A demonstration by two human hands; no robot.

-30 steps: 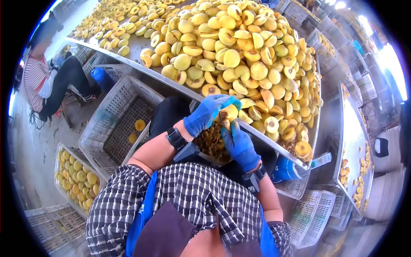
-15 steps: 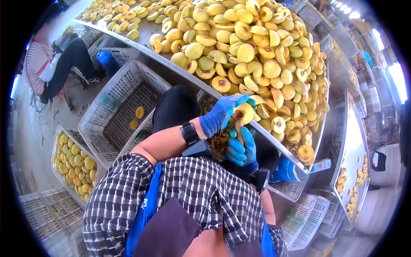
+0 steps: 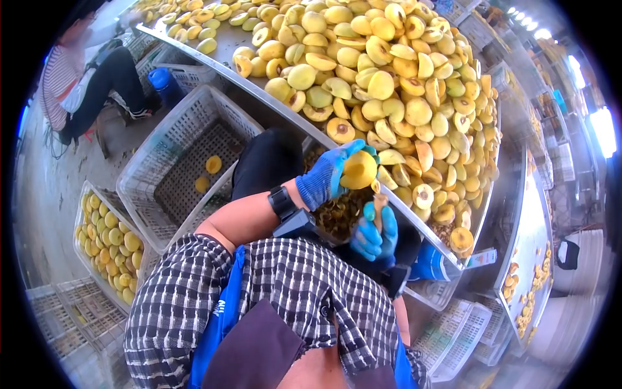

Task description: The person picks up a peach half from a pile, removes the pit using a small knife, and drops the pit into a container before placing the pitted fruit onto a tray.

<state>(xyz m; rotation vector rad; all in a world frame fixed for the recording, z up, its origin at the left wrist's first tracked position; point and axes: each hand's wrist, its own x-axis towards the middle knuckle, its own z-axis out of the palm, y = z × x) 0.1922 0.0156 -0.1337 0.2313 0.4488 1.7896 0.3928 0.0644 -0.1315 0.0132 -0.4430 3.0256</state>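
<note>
My left hand point(image 3: 326, 174), in a blue glove, is closed around a yellow peach half point(image 3: 358, 174) at the front edge of the metal table. The peach half's rounded side faces me, so its cut face is hidden. My right hand point(image 3: 374, 235), gloved too, grips the wooden handle of a small pitting tool point(image 3: 380, 202). The tool points up, just below and right of the peach half; a yellowish bit shows near its tip. Beyond both hands lies a large heap of peach halves point(image 3: 382, 84), some showing brown centres.
Left of my knee stands a grey plastic crate point(image 3: 152, 152) with a few peach halves inside. A fuller crate of peaches point(image 3: 110, 249) is further left. Scraps point(image 3: 343, 217) lie below my hands. A seated person point(image 3: 97, 91) is at upper left.
The peach half has turned from showing its brown-centred cut face to showing its rounded side. My right hand and the tool have drawn away from it, slightly down and right.
</note>
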